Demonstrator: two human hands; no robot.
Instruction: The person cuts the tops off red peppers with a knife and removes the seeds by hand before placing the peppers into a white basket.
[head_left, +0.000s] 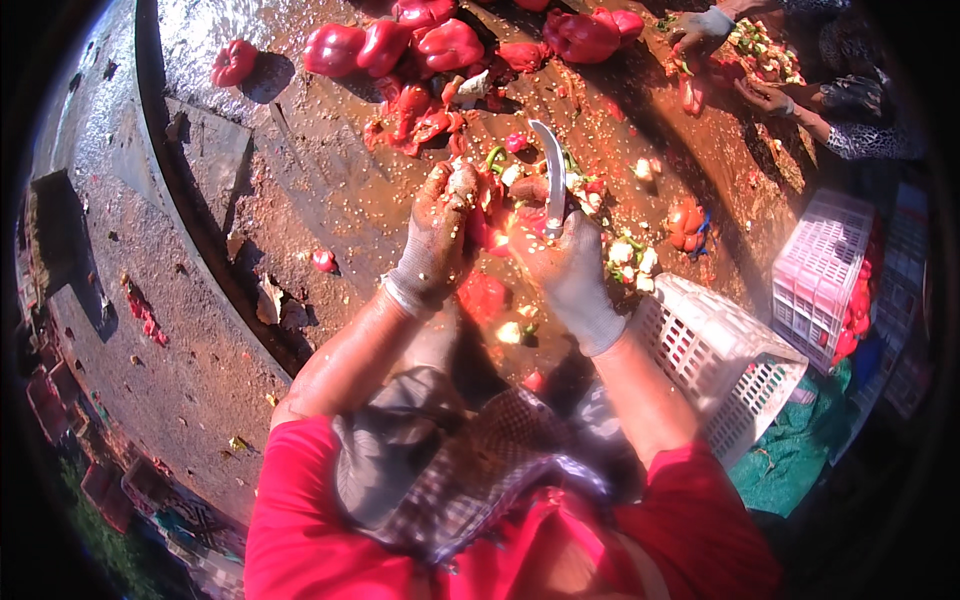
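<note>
In a stained, pale knitted glove, my left hand (444, 217) has curled fingers dotted with seeds and grips one side of an opened red bell pepper (496, 231). My right hand (566, 259), gloved alike, holds a knife with a curved blade (553, 161), its tip pointing up and away from me. The fingers of that hand also touch the pepper, whose far side they partly hide. Below the hands lies a red pepper piece (481, 295). A pale seed core (511, 331) sits near it. More cores with green stems (621, 253) are scattered right of the knife hand.
Whole red bell peppers (450, 45) are heaped at the far side, with torn pepper pieces (416, 120) before them. A white plastic crate (701, 330) lies tipped at my right; a pinkish crate (821, 262) stands beyond. Another person's gloved hand (701, 34) works at upper right.
</note>
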